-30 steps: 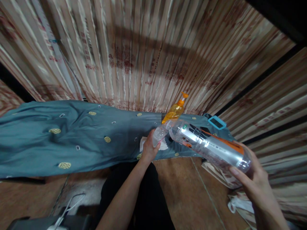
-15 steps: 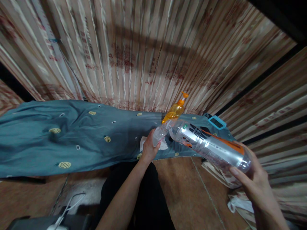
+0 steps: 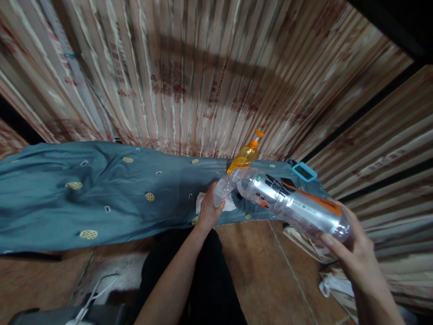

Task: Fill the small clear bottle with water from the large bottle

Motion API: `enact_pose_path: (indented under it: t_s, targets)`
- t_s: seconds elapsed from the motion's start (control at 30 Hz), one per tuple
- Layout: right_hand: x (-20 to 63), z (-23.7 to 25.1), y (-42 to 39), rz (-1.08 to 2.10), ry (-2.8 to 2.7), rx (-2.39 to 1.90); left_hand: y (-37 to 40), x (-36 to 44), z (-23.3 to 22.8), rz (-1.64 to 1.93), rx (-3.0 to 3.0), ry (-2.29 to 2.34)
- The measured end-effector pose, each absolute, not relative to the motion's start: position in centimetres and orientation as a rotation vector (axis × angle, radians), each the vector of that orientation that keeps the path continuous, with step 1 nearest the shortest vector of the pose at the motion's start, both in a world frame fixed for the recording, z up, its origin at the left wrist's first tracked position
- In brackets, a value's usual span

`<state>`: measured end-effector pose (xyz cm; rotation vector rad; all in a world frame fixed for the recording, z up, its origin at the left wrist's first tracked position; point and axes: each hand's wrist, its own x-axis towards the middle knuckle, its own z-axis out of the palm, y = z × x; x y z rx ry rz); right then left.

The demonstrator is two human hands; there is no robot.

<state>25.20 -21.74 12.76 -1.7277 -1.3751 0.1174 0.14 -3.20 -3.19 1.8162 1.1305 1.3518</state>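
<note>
A large clear plastic bottle (image 3: 297, 205), silver-and-orange labelled, is being clasped at its base by the right hand (image 3: 360, 248), its long axis being slanted left and far toward a small clear plastic bottle (image 3: 222, 189) being gripped by the left hand (image 3: 209, 211) over blue-grey pineapple-print cloth (image 3: 169, 180).

Left hand (image 3: 208, 211) and right hand (image 3: 357, 249) apart, both in curled grips

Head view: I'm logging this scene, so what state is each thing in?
Large bottle: tilted, held
Small container: held at large bottle's neck
Left hand: closed around small container
Right hand: closed around large bottle's base
Pump bottle: standing, pump attached
Blue-framed gadget: screen dark
White tissue: partly hidden
Green cloth: creased
</note>
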Motion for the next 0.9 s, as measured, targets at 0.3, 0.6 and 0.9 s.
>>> enact_pose_path:
  t_s: [0.3,0.6,0.9]
  targets:
    - [25.01,12.79,-21.74,0.14,-1.392,-1.71,-3.03,0.21,-3.49,1.359,1.798,1.151]
    - [24.92,12.84,-21.67,0.143,-1.337,-1.709,-3.08,0.22,-3.53,1.358,1.815,1.129]
    - [24.82,12.88,-21.63,0.122,-1.338,-1.719,-2.99,0.22,-3.6,1.354,1.813,1.157]
